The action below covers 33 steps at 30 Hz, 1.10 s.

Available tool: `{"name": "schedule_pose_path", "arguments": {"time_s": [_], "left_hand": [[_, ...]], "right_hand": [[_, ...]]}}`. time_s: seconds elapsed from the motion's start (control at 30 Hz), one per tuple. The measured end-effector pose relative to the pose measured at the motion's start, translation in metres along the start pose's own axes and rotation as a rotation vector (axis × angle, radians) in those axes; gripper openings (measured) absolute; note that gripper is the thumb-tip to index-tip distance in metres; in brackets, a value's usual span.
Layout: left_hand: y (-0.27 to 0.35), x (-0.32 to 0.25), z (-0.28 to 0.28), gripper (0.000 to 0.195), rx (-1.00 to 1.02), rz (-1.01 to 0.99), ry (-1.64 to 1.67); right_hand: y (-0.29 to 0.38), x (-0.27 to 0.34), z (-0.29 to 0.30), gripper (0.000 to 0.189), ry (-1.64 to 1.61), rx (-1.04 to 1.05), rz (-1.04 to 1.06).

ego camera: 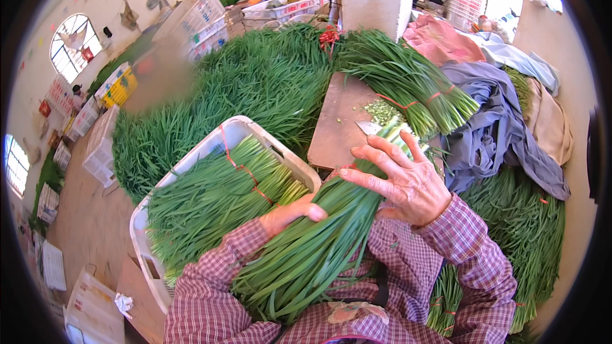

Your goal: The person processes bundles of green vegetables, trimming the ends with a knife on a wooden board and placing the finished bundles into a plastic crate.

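A bundle of long green leafy stalks, like garlic chives [311, 243], lies across my lap, its pale cut ends pointing up and away. My left hand [294, 212] grips it from the left side, thumb on top of the leaves. My right hand [401, 177] rests over the upper stalks with fingers spread, near a red tie. Just beyond the fingers a metal blade [368, 127] shows on a brown board [334, 124], beside chopped stalk bits [385, 112]. Two tied bundles [425, 91] lie at the board's far right.
A white plastic crate [143, 234] of tied bundles stands at my left. Beyond is a large heap of loose greens [239, 76]. Purple-grey cloth [483, 114] and more bundles [521, 234] lie at right. A white pillar [375, 0] rises ahead; people are farther back.
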<state>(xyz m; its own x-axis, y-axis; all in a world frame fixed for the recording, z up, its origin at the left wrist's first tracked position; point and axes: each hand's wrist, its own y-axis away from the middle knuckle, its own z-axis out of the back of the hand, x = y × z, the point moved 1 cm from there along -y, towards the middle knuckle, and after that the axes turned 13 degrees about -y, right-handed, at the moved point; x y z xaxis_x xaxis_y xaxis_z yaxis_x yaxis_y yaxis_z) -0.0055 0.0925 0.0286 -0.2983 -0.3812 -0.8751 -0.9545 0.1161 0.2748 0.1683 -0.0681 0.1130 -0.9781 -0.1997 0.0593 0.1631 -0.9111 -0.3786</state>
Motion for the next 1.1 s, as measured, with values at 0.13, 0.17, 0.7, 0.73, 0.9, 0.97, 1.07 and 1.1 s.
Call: {"name": "schedule_pose_path", "arguments": {"time_s": [0.13,0.17,0.7,0.73,0.9,0.97,1.07,1.1], "left_hand": [[-0.018,-0.021,-0.004,0.081,0.081,-0.051,-0.171],[-0.019,-0.026,-0.001,0.08,0.102,-0.055,-0.171],[0.087,0.005,0.159,0.047,-0.456,-0.118,-0.453],[0.089,0.007,0.156,0.043,-0.498,-0.14,-0.471],[0.058,-0.004,0.098,0.035,-0.295,-0.128,-0.565],[0.034,-0.007,0.065,0.034,-0.225,-0.112,-0.507],[0.006,-0.009,0.029,0.017,-0.3,-0.442,-0.506],[0.002,-0.025,0.008,0.018,-0.358,-0.511,-0.451]], "right_hand": [[-0.005,-0.015,-0.005,0.079,0.053,0.078,0.131],[-0.01,-0.019,-0.001,0.079,0.076,0.12,0.153],[0.004,-0.117,0.094,0.091,0.485,-0.347,-0.145],[0.004,-0.122,0.091,0.092,0.499,-0.371,-0.166],[-0.003,-0.124,0.082,0.094,0.523,-0.399,-0.29],[-0.006,-0.119,0.08,0.095,0.5,-0.398,-0.315],[-0.024,-0.108,0.068,0.095,0.464,-0.413,-0.31],[-0.025,-0.105,0.066,0.095,0.481,-0.406,-0.324]]}}
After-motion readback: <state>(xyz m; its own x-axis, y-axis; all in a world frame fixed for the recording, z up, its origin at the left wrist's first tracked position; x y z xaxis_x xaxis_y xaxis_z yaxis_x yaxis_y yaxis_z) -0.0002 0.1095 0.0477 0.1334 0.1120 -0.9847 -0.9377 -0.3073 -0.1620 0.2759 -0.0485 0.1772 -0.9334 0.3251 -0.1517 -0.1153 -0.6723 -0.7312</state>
